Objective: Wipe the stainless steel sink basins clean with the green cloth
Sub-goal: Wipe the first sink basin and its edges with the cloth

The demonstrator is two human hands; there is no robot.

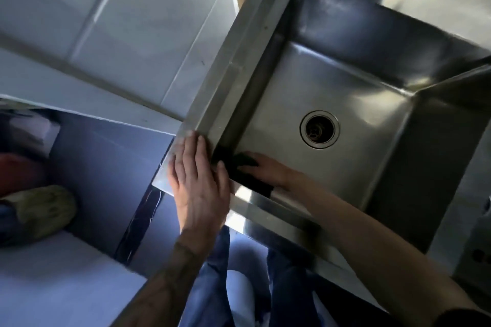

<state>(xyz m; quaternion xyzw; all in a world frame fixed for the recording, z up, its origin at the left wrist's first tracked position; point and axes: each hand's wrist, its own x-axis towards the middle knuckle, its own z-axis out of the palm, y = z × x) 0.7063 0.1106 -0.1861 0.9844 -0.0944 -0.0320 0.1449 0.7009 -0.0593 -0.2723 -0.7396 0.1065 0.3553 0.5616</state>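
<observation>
A stainless steel sink basin (pixel 332 82) filled the right half of the frame, its round drain (pixel 319 129) near centre. The left hand (pixel 198 180) lay flat on the basin's lower-left rim corner, fingers extended and together, gripping nothing. The right hand (pixel 265 170) reached into the basin's lower-left corner, fingers spread and pressed down on the cloth (pixel 245 167), which appeared dark in shadow and lay beneath and ahead of the fingertips, against the basin wall.
</observation>
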